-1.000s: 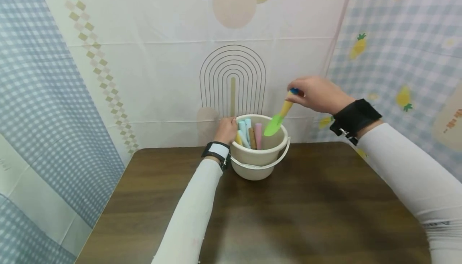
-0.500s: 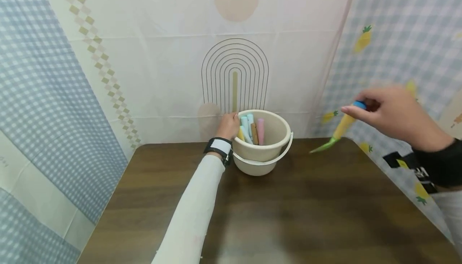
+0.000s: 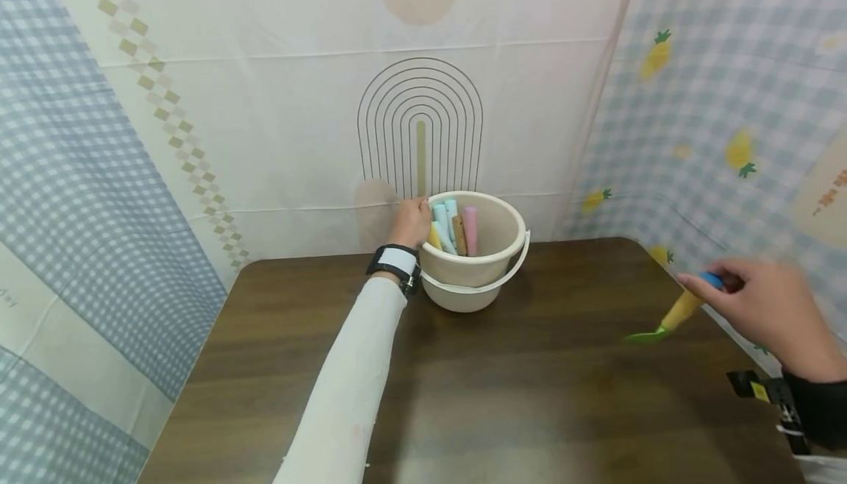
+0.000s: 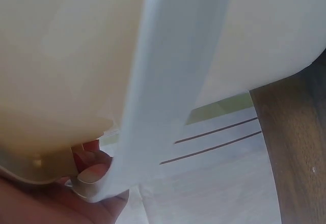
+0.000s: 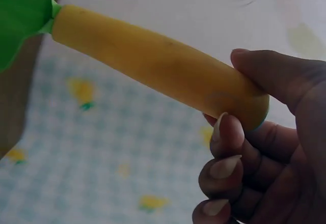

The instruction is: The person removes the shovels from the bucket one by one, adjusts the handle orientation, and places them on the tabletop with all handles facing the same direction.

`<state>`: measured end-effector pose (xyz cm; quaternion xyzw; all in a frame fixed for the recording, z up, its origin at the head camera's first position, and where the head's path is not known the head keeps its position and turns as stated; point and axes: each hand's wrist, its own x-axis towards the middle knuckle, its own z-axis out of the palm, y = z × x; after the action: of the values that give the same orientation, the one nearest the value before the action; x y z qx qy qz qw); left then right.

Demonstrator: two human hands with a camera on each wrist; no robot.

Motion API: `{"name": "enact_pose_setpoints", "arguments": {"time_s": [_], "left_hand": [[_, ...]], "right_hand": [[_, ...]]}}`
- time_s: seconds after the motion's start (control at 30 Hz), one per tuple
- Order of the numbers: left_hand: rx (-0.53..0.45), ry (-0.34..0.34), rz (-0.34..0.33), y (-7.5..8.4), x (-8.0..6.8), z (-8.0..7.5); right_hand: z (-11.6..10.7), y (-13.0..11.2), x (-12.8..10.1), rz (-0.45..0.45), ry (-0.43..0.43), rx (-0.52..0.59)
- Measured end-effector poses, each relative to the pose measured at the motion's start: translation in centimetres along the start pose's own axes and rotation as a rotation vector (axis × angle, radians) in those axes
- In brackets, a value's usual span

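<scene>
My left hand [image 3: 412, 222] grips the left rim of a cream bucket [image 3: 463, 278] at the back of the table. In the left wrist view the fingers curl by the rim, with the white handle [image 4: 165, 61] crossing in front. Several handle-like sticks stand in the bucket, among them a pink one [image 3: 470, 230] and a brown one [image 3: 459, 235]; their lower ends are hidden. At the right, my right hand [image 3: 770, 307] pinches a small trowel by the blue end of its yellow handle [image 5: 153, 61]. The trowel's green blade [image 3: 647, 337] points left, low over the table.
The brown table [image 3: 298, 381] reaches back to a white patterned cloth [image 3: 278, 131]. A checked cloth with pineapples [image 3: 701, 101] hangs on the right, and a blue checked one [image 3: 86, 175] on the left.
My right hand has carried the trowel from over the bucket to the right, then lower and nearer over the table. The left hand stays on the bucket's rim.
</scene>
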<state>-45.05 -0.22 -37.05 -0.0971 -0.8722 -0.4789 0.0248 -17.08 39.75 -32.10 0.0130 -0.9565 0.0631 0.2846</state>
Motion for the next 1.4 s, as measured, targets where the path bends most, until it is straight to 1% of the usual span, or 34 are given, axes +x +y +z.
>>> {"name": "enact_pose_setpoints", "arguments": {"time_s": [0.13, 0.23, 0.3, 0.37, 0.47, 0.53, 0.6, 0.77, 0.83, 0.9, 0.97, 1.07, 1.2, 1.3, 1.4], "left_hand": [[-0.01, -0.002, -0.003, -0.1, 0.1, -0.1], [-0.019, 0.002, -0.015, -0.2, 0.2, -0.1], [-0.025, 0.002, -0.024, -0.2, 0.4, -0.1], [-0.025, 0.002, -0.027, -0.3, 0.6, 0.0], [-0.026, -0.002, -0.027, -0.4, 0.7, 0.0], [-0.023, -0.007, -0.024, -0.4, 0.7, 0.0], [-0.012, -0.007, -0.022, -0.3, 0.7, -0.1], [0.004, -0.002, -0.019, -0.2, 0.5, -0.2], [0.003, 0.001, -0.011, -0.1, 0.4, -0.2], [0.004, 0.003, -0.004, 0.0, 0.3, -0.1], [0.003, 0.006, 0.001, 0.0, 0.3, -0.2], [0.01, 0.007, -0.002, -0.1, 0.3, -0.2], [0.015, 0.009, -0.009, -0.3, 0.4, 0.0], [0.012, 0.016, -0.002, -0.3, 0.4, 0.0], [0.012, 0.025, 0.006, -0.3, 0.5, 0.1]], "right_hand": [[1.3, 1.9, -2.1, 0.064, -0.004, 0.008], [2.0, 3.1, -3.0, 0.073, 0.033, 0.0], [2.4, 3.8, -3.5, 0.069, 0.071, -0.002], [2.8, 4.2, -4.1, 0.044, 0.116, 0.001], [3.2, 4.6, -5.2, 0.035, 0.128, 0.013], [3.5, 4.6, -6.1, 0.048, 0.09, 0.013], [4.0, 4.4, -7.1, 0.089, 0.015, 0.015], [5.4, 4.1, -9.2, 0.203, -0.274, 0.033], [6.0, 4.0, -9.8, 0.234, -0.367, 0.04], [6.5, 3.9, -10.2, 0.247, -0.427, 0.052], [6.9, 3.8, -10.6, 0.258, -0.465, 0.075], [7.4, 3.6, -11.0, 0.266, -0.489, 0.097], [8.0, 3.3, -11.7, 0.266, -0.482, 0.111], [8.4, 3.3, -12.1, 0.264, -0.469, 0.121], [8.8, 3.3, -12.4, 0.271, -0.487, 0.122]]}}
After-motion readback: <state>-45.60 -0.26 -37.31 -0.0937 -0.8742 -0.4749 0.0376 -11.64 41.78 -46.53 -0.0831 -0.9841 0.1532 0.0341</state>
